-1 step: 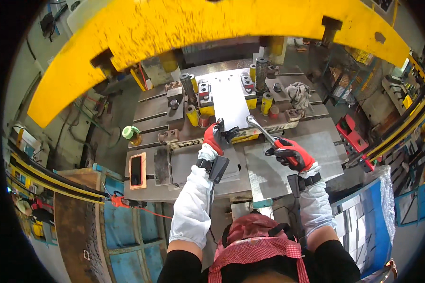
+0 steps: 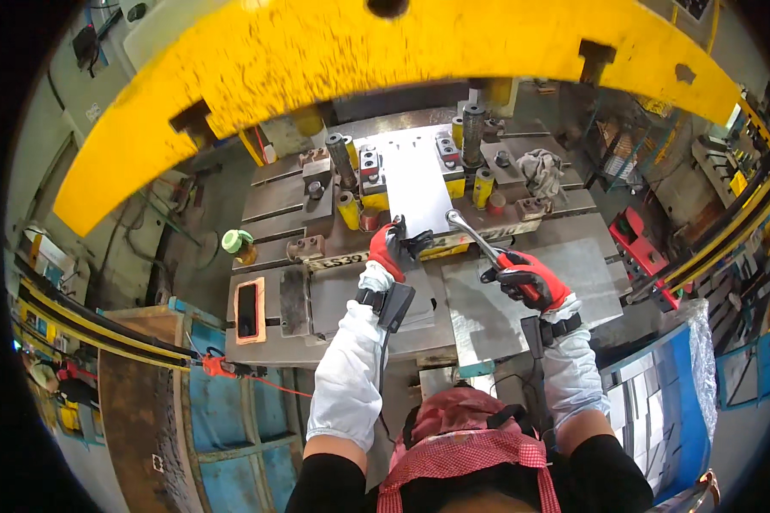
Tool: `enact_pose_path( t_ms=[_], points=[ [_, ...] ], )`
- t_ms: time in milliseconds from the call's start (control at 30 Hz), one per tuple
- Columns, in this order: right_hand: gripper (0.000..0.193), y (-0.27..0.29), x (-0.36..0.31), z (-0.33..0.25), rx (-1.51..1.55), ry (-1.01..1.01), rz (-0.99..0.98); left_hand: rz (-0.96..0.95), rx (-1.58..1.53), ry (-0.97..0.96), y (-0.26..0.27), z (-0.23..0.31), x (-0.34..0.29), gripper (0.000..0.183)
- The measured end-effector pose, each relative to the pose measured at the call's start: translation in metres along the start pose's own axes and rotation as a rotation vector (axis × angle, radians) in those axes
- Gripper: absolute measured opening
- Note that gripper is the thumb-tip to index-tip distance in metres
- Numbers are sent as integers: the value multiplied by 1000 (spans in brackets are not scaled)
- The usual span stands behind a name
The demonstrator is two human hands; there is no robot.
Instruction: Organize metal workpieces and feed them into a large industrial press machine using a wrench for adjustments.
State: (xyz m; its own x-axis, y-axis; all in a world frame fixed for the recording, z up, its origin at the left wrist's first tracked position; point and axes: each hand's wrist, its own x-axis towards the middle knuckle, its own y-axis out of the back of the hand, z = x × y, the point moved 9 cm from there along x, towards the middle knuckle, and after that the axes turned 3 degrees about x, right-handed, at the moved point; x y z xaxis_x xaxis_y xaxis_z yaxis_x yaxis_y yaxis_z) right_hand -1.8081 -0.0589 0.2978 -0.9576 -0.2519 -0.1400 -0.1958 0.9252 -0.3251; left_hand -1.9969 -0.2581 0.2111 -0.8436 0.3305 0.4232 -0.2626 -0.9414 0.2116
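Note:
A bright white flat sheet (image 2: 417, 190) lies lengthwise between the blocks of the lower die (image 2: 488, 229). At its near left corner is my left hand (image 2: 392, 250), in a red and black glove, its fingers bent about the corner. My right hand (image 2: 530, 280), gloved alike, is closed around the red handle of a long silver wrench-like tool (image 2: 475, 236). The tool's rounded head meets the sheet's near right corner; whether it grips the sheet I cannot tell. Dark posts (image 2: 473, 137) and yellow cylinders (image 2: 483, 188) stand beside the sheet.
A yellow press ram (image 2: 385, 60) arches overhead. On the bed are a grey rag (image 2: 541, 171), a phone-like dark slab (image 2: 248, 309) and stacked grey sheets (image 2: 372, 312). A green-capped bottle (image 2: 238, 244) stands at left, blue-framed crates (image 2: 222, 385) below it. Stacked pieces (image 2: 646, 410) lie at lower right.
The yellow press ram has shifted lower in the picture, toward the die. My hands, the tool and the sheet look unmoved.

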Motion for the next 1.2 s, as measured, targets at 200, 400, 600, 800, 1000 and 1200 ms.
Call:
enact_pose_path(
  t_ms=[200, 400, 600, 800, 1000, 1200],
  points=[
    [38, 20, -7, 7, -30, -4, 102, 76, -1286, 639, -39, 12, -6, 24],
    [37, 18, -4, 9, -12, -24, 88, 87, -1222, 672, -38, 12, -7, 41],
    [31, 18, -4, 12, -23, -13, 63, 78, -1205, 741, -37, 7, -9, 46],
    [24, 10, -7, 0, -85, 68, 40, 25, -1274, 594, -40, 21, -13, 18],
    [24, -9, 16, -26, -49, 19, 82, 176, -1276, 722, -46, 2, -23, 13],
    [25, -16, 153, -66, -389, 168, 17, 33, -336, 207, -16, 1, -14, 21]
  ],
)
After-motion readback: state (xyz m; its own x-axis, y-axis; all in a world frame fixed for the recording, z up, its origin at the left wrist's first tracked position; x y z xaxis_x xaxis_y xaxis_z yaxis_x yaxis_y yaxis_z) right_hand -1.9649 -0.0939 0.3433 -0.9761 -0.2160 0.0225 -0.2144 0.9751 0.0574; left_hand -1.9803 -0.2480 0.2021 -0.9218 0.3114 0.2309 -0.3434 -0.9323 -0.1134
